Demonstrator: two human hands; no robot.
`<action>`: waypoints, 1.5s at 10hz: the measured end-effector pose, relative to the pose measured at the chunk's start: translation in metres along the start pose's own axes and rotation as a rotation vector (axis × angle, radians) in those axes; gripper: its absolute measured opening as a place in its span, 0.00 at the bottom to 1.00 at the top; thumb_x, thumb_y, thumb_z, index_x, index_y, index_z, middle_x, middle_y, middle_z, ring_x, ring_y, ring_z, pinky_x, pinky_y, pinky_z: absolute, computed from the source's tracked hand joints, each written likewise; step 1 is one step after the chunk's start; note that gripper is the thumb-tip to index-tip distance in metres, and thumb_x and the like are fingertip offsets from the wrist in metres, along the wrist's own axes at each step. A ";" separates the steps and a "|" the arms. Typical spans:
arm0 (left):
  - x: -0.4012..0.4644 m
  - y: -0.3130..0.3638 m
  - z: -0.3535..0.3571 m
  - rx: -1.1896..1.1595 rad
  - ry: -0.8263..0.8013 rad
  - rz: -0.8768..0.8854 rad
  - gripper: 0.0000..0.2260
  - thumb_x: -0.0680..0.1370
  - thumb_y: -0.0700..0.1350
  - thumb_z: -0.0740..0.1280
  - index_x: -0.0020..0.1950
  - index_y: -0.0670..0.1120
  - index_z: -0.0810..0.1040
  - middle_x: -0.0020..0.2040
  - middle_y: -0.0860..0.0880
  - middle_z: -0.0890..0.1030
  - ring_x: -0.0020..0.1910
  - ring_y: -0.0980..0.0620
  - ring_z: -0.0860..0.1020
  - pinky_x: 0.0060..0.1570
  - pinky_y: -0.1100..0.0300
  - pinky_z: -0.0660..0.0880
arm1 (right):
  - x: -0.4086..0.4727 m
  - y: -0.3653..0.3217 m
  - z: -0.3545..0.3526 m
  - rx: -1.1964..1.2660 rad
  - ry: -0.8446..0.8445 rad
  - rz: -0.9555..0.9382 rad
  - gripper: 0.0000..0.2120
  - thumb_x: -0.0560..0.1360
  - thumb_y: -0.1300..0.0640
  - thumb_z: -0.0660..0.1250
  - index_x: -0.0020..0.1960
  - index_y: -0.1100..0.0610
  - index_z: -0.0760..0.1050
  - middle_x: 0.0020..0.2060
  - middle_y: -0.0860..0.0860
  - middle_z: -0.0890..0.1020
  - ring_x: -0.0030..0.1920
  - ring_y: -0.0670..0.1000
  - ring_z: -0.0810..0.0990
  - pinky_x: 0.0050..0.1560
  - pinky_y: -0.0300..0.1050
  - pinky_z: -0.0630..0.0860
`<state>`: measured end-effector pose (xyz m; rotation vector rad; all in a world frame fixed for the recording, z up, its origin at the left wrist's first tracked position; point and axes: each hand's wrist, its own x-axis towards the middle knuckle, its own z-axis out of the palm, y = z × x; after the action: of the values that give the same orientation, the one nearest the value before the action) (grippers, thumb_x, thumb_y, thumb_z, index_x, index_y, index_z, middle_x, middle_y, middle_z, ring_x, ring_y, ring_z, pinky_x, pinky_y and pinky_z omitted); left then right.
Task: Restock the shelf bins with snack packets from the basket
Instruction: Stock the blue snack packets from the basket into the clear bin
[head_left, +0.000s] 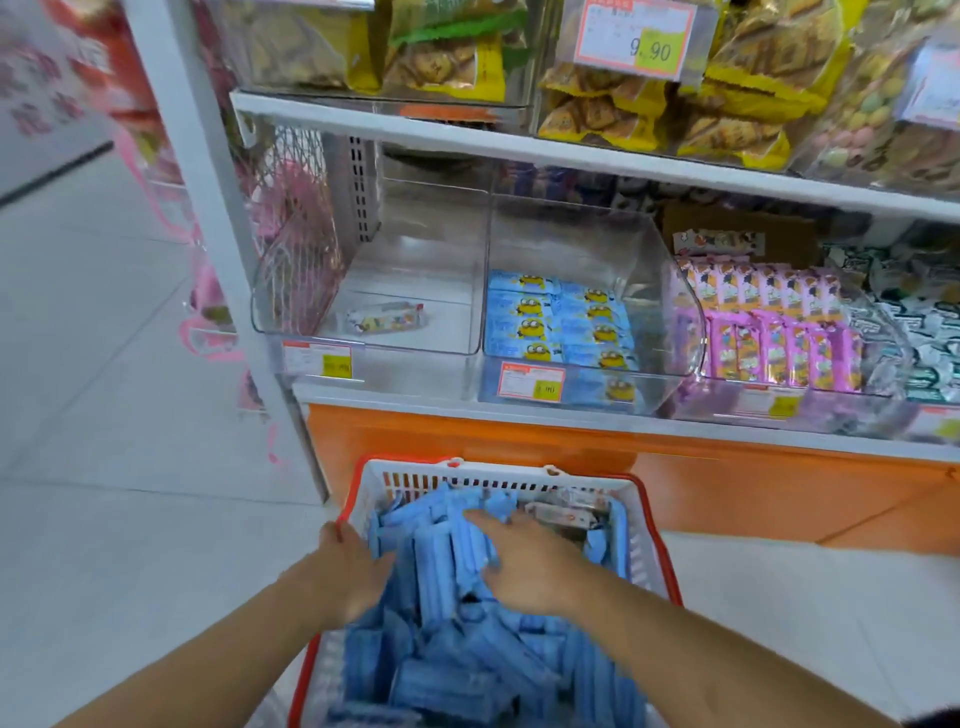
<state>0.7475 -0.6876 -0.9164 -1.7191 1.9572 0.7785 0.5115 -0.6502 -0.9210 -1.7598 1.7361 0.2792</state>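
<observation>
At the bottom centre of the frame we find the basket (652, 545), white mesh with a red rim, heaped with blue snack packets (441, 587). Most packets in the upper part of the heap stand on edge with their long axes running up the frame toward the shelf; those lower in the frame lie tumbled at mixed angles. A few pale packets (566, 512) sit at the basket's far right corner.

We note the left hand (353, 571) at the basket's left rim, its fingers dipping among the blue packets; motion blur prevents us from telling whether it holds one. The right hand (524, 556) lies on top of the heap with fingers spread and fairly straight, pressing on the packets without clasping any.

Beyond the basket, above an orange base panel (727, 483), stand clear shelf bins. The left bin (291, 322) holds a single wrapped packet (384, 318) lying crosswise. The middle bin (670, 322) holds blue packets with a yellow cartoon figure (561, 327), laid flat in two columns, long axes running left-right across the frame. To its right we record pink packets (779, 332) in rows.

At the top of the frame, the upper shelf carries yellow snack bags (597, 109) and a price tag (636, 39) reading 9.90.
</observation>
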 end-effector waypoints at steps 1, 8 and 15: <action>0.007 0.004 0.011 -0.218 0.101 -0.112 0.52 0.70 0.81 0.54 0.77 0.40 0.58 0.73 0.40 0.64 0.65 0.38 0.75 0.51 0.51 0.71 | 0.018 -0.018 0.020 -0.042 -0.022 0.041 0.37 0.83 0.46 0.61 0.81 0.31 0.41 0.83 0.59 0.47 0.81 0.65 0.55 0.73 0.60 0.67; -0.063 0.062 -0.148 -0.228 0.116 0.457 0.16 0.75 0.58 0.62 0.46 0.47 0.80 0.43 0.48 0.84 0.41 0.53 0.82 0.47 0.52 0.79 | -0.093 -0.001 -0.148 1.446 -0.150 -0.186 0.35 0.65 0.69 0.60 0.72 0.57 0.75 0.67 0.65 0.79 0.53 0.68 0.80 0.41 0.51 0.75; -0.058 0.127 -0.174 -1.064 0.345 0.642 0.10 0.77 0.42 0.75 0.56 0.50 0.79 0.46 0.51 0.85 0.41 0.52 0.83 0.47 0.50 0.81 | -0.082 -0.008 -0.182 1.334 0.442 -0.165 0.03 0.77 0.64 0.74 0.48 0.58 0.83 0.38 0.53 0.84 0.33 0.49 0.77 0.31 0.41 0.69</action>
<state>0.6394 -0.7475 -0.7309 -1.7578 2.6098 2.1772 0.4595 -0.6875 -0.7320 -0.9180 1.3899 -1.1577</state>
